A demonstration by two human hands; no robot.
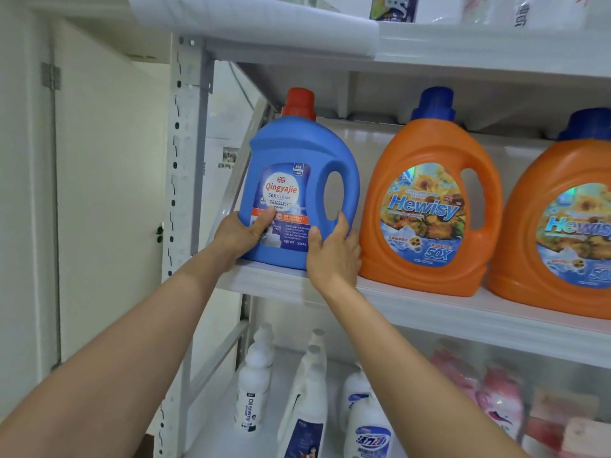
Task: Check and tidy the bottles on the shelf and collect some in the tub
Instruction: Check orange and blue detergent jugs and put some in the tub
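The blue bottle (297,180) with the red cap stands at the left end of the shelf (429,312), with an orange bottle (429,209) just beside it at 3 o'clock. The left hand (244,233) grips its lower side at 8 o'clock, thumb on the label. The right hand (334,256) wraps the foot of the handle at 5 o'clock. I judge the step is checking or straightening this bottle. The next move needs a firm two-hand hold, as it looks heavy. No tub is in view.

We see on the left a white door (109,193) with a grey hinge (50,76), just beside the perforated upright (175,166) of the shelf (429,312); the light is soft.
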